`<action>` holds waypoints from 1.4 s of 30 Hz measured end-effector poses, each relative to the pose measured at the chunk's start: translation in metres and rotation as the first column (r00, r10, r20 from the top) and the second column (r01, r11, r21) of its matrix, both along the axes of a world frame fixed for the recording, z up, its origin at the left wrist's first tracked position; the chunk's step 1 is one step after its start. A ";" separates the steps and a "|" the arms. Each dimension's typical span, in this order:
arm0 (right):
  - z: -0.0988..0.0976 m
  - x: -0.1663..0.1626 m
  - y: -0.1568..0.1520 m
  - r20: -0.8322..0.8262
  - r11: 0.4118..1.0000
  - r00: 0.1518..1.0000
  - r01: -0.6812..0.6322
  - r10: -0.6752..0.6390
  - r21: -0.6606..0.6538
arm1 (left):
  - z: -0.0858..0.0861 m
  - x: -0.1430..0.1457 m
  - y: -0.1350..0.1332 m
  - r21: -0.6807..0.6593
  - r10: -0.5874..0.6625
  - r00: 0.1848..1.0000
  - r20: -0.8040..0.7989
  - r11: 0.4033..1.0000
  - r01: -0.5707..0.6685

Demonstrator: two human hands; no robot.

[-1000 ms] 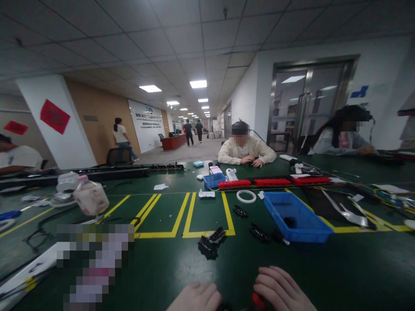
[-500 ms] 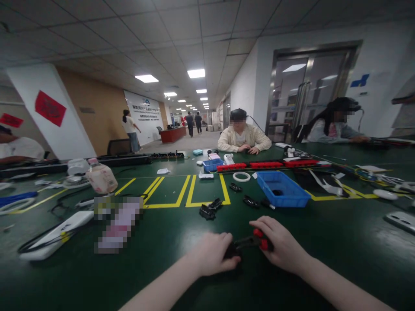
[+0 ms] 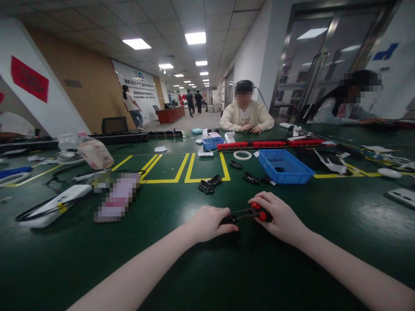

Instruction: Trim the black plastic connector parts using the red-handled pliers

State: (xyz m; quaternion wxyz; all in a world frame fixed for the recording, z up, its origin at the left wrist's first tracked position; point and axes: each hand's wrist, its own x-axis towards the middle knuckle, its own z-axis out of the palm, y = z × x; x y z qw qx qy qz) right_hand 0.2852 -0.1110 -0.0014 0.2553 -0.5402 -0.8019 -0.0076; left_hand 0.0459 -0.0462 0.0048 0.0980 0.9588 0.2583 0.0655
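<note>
Red-handled pliers [image 3: 256, 212] out in front of you, just above or on the green table [image 3: 207, 280]; contact with the surface can't be made out. Your right hand [image 3: 279, 217] is curled round the red grips, fingers bent over the top. Your left hand [image 3: 209, 222] is pinched nearly closed, fingers above and thumb below, on a small black part [image 3: 229, 219]. Plier nose points across to that part; whether it bites, you can't tell from this angle. Beyond your hands: two black pieces [image 3: 209, 185] lying together, more dark pieces scattered to their right, then a blue bin [image 3: 296, 176] with something dark inside. White ring [image 3: 242, 158] lies flat left of the bin, near a long red strip [image 3: 267, 144]. Person in a striped shirt [image 3: 230, 119] sits opposite, hands on the table.
</note>
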 end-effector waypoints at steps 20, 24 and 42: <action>0.006 0.004 0.001 -0.017 0.995 1.000 -0.007 0.008 0.098 | 0.002 -0.002 0.000 -0.044 -0.084 0.995 0.046 0.995 0.086; 0.006 -0.002 0.002 -0.011 0.999 1.000 -0.004 0.004 0.037 | 0.003 -0.002 0.000 0.015 -0.111 0.994 0.023 0.994 0.110; 0.001 -0.004 0.002 0.036 0.994 0.993 -0.108 0.108 -0.015 | 0.004 -0.003 -0.001 0.041 -0.163 0.986 0.043 0.986 0.161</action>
